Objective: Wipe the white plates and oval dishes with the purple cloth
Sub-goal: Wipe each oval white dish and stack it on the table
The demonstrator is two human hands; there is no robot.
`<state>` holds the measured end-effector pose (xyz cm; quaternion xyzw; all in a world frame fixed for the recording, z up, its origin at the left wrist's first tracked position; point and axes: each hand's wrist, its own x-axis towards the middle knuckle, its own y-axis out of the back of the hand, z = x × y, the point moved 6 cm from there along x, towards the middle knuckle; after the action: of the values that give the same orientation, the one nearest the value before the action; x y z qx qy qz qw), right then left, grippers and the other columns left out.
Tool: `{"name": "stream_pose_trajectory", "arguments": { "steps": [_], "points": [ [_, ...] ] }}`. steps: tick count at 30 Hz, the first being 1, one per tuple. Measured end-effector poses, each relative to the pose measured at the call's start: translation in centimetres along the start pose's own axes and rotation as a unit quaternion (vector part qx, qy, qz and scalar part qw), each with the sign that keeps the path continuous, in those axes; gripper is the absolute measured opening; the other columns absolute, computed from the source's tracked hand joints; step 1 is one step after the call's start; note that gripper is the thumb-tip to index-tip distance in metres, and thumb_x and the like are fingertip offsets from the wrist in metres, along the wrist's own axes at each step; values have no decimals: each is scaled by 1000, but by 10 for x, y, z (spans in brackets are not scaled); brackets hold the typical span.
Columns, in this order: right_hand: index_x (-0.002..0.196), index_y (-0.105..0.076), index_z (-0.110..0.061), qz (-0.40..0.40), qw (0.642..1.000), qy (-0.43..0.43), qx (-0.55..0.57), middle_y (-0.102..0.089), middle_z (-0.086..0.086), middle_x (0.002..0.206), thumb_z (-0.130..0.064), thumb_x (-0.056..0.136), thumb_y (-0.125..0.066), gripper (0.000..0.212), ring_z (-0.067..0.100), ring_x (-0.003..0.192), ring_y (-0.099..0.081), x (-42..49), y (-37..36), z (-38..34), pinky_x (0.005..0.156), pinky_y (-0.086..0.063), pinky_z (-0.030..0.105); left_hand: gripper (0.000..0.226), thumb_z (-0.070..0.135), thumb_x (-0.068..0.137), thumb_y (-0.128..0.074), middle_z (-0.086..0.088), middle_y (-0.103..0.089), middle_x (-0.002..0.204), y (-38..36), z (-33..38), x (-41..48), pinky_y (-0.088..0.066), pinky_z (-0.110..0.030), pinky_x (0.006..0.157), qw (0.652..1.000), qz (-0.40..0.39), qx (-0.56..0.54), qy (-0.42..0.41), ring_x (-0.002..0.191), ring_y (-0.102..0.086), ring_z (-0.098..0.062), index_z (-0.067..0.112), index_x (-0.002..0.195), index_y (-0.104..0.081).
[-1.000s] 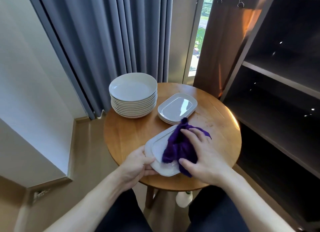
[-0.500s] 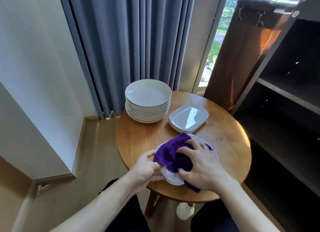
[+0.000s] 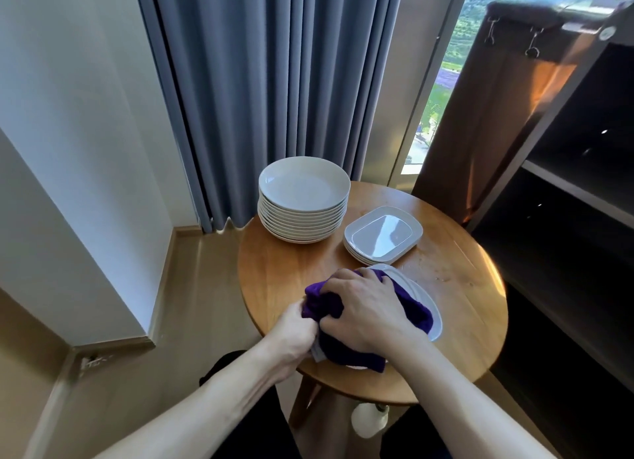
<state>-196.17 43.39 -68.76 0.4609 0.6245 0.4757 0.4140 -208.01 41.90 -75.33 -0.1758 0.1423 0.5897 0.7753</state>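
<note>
Purple bunched cloth (image 3: 329,307) gripped in curled right hand (image 3: 363,311), pressed on white oval ceramic dish (image 3: 427,309) near front edge of round wooden table (image 3: 463,321); left hand (image 3: 295,328) curled round dish's left end. Beyond, stacked white oval dishes (image 3: 382,234), stack of round white plates (image 3: 303,198) at far edge, grey curtain (image 3: 274,98).

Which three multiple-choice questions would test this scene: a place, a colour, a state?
1. Where is the stack of round plates?
A. on the cabinet shelf
B. on the round table, near the curtain
C. on the floor

2. What colour is the cloth?
A. green
B. white
C. purple

3. What does the right hand do?
A. grips the cloth on the oval dish
B. hangs idle
C. lifts a round plate

Answers: B, the stack stands on the tabletop; C, its folds show purple; A, its fingers curl round the cloth.
</note>
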Motion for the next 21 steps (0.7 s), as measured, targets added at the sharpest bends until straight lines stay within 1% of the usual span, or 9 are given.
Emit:
{"name": "stream_pose_trajectory", "arguments": {
  "steps": [2,5,9,12,14,15,17,19,21],
  "points": [
    [118,-63,-40,7,999,-47,5,-58,-15,120,-58,72,-52,50,28,117,-49,12,5,12,87,-38,48,42,-11,93,-45,-11,-78,91,-5,-2,-1,-61,-37,71,1000,-22,-15,12,84,-77,-25,17,118,-63],
    [110,-63,-36,10,991,-131,-9,-56,-12,108,-55,74,-57,41,28,109,-52,26,13,48,87,-43,47,30,-4,99,-55,-17,-76,111,-8,-3,-3,-63,-38,75,998,-26,-56,29,98,-77,-30,13,124,-57],
    [96,-62,-31,-1,969,-244,33,-61,-6,93,-55,73,-59,33,23,89,-56,32,28,102,73,-45,38,25,3,101,-60,-18,-74,114,-7,0,-4,-64,-40,76,998,2,-50,35,97,-76,-30,11,124,-54],
    [93,-63,-31,-9,952,-291,91,-64,-5,88,-55,75,-61,29,17,82,-60,20,29,121,74,-55,40,25,3,101,-60,-18,-74,113,-9,2,-7,-64,-41,77,998,12,-53,36,96,-76,-31,11,123,-53],
    [87,-58,-32,28,946,-307,102,-61,-8,85,-54,74,-62,26,14,76,-55,2,26,121,68,-50,37,26,1,101,-60,-19,-74,113,-10,2,-9,-65,-41,77,997,13,-62,39,96,-76,-33,10,123,-53],
    [85,-56,-32,54,943,-314,97,-60,-9,84,-54,73,-62,26,14,77,-54,-9,23,120,72,-49,38,26,1,100,-60,-20,-74,114,-11,2,-9,-65,-41,76,997,12,-69,42,96,-76,-33,9,123,-53],
    [89,-55,-32,87,940,-325,62,-60,-9,87,-57,71,-58,30,18,83,-53,-32,15,113,84,-45,45,26,0,100,-61,-21,-74,114,-9,2,-9,-65,-40,73,995,9,-86,45,91,-76,-32,8,123,-54],
    [99,-56,-33,75,939,-335,12,-58,-6,92,-62,73,-52,39,21,88,-48,-51,7,100,84,-39,47,25,-1,99,-61,-21,-75,112,-6,3,-7,-65,-38,69,994,5,-104,46,86,-77,-30,9,121,-55],
    [112,-57,-31,54,940,-336,-10,-60,-2,104,-67,76,-46,52,24,96,-51,-66,0,85,82,-38,45,24,-1,99,-61,-20,-76,109,-4,3,-4,-64,-38,67,993,2,-112,47,86,-78,-30,12,119,-55]
  ]
}}
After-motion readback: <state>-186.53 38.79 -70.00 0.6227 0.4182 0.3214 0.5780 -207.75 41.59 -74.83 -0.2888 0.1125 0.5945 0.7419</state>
